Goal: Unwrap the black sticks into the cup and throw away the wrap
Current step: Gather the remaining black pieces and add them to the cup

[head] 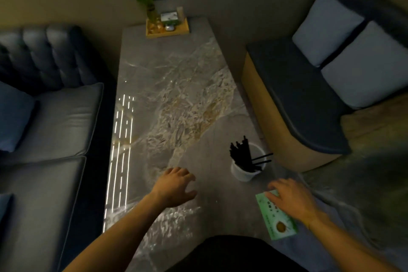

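Black sticks [241,157] bunched in white cup [247,169] on marble table [176,95], near right edge; most leaning up-left, two poking out right over rim. Green wrap [279,219] flat on table just in front of cup, at near right corner. Right hand [291,199] lying on wrap's far end, fingers [274,185] loosely spread, pressing rather than pinching; actual grip cannot tell. Left hand [174,185] over bare table left of cup, fingers curled, half open, holding nothing. Wooden tray [169,31] with plant at far end.
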`<action>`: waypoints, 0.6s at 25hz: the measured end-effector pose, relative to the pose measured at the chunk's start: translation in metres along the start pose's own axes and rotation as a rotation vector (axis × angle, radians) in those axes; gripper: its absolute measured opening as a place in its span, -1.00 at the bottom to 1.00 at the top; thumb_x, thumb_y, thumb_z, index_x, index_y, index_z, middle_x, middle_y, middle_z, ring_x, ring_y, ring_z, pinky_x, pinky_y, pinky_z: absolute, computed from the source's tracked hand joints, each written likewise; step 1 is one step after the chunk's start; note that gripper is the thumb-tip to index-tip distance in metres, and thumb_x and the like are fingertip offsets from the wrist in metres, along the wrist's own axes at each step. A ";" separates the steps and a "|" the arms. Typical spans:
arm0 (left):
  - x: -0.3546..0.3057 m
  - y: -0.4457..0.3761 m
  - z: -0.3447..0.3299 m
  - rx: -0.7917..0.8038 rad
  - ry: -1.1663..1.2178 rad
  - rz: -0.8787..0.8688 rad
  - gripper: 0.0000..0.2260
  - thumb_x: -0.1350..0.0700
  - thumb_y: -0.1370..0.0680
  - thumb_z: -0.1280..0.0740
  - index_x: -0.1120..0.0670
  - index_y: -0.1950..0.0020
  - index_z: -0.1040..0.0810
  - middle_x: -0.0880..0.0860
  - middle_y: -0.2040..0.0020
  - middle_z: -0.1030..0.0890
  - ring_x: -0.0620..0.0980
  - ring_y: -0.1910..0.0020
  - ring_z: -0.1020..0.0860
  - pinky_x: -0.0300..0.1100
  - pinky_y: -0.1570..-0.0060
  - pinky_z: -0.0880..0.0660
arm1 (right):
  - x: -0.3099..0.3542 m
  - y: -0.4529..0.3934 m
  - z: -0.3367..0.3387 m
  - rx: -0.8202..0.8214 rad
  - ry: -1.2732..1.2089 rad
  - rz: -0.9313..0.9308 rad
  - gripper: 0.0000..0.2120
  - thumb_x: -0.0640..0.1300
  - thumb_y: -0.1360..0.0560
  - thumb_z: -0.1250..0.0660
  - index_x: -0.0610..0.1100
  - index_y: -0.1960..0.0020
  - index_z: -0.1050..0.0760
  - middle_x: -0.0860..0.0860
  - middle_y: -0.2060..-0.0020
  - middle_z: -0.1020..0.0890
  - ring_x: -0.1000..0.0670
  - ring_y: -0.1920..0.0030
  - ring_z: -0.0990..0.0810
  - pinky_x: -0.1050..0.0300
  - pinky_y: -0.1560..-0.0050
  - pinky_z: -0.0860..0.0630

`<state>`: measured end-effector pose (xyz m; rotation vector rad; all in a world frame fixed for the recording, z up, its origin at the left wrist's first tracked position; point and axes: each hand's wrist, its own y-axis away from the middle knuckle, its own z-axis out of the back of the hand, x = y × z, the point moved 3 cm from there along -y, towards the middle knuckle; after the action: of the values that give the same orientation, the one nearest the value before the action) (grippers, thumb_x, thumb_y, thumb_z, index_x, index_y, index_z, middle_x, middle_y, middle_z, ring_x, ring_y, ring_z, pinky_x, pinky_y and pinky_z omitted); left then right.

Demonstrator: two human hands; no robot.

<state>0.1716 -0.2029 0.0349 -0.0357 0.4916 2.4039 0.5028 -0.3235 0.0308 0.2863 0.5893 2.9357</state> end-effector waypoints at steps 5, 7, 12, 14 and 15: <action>-0.048 -0.054 0.046 -0.048 0.153 -0.003 -0.10 -0.44 -0.31 -0.32 -0.09 -0.53 -0.13 0.03 -0.47 -0.36 0.07 -0.42 -0.35 0.01 -0.36 -0.32 | -0.025 -0.022 0.036 -0.080 -0.167 0.014 -0.10 0.46 -0.34 -0.22 0.02 -0.52 -0.10 -0.01 -0.46 -0.32 -0.10 -0.43 -0.30 -0.07 -0.34 -0.37; -0.069 -0.066 0.056 -0.060 0.327 -0.008 0.09 -0.47 -0.21 -0.38 -0.10 -0.57 0.06 0.03 -0.55 -0.23 0.06 -0.49 -0.25 0.04 -0.43 -0.28 | -0.011 -0.031 0.041 -0.060 -0.226 0.085 0.06 0.50 -0.25 -0.26 0.06 -0.55 0.09 0.01 -0.52 -0.18 -0.10 -0.50 -0.15 -0.14 -0.42 -0.28; -0.115 -0.084 0.056 -0.106 0.620 -0.016 0.21 -0.47 -0.12 -0.47 -0.20 -0.54 0.19 -0.08 -0.60 -0.05 -0.04 -0.54 -0.15 -0.03 -0.47 -0.26 | 0.024 -0.056 0.041 -0.022 -0.336 0.166 0.11 0.32 -0.28 -0.41 0.05 -0.54 0.23 0.00 -0.55 0.01 -0.14 -0.55 0.12 -0.22 -0.49 -0.09; -0.123 -0.088 0.052 -0.145 0.766 0.035 0.17 -0.39 -0.15 -0.52 -0.21 -0.54 0.13 -0.11 -0.59 -0.07 -0.08 -0.52 -0.16 -0.07 -0.45 -0.28 | 0.030 -0.065 0.042 -0.038 -0.304 0.200 0.06 0.22 -0.32 -0.43 0.03 -0.54 0.21 -0.02 -0.56 0.03 -0.16 -0.55 0.15 -0.24 -0.50 -0.07; -0.126 -0.089 0.051 -0.168 0.819 0.062 0.14 -0.37 -0.17 -0.53 -0.21 -0.54 0.10 -0.12 -0.58 -0.08 -0.11 -0.50 -0.18 -0.10 -0.43 -0.29 | 0.032 -0.069 0.043 -0.038 -0.295 0.216 0.04 0.18 -0.33 -0.43 0.03 -0.54 0.18 -0.02 -0.56 0.05 -0.17 -0.55 0.17 -0.24 -0.50 -0.07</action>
<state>0.3303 -0.2003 0.0711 -1.1187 0.6456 2.4056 0.4874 -0.2394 0.0472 0.8080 0.4855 3.0147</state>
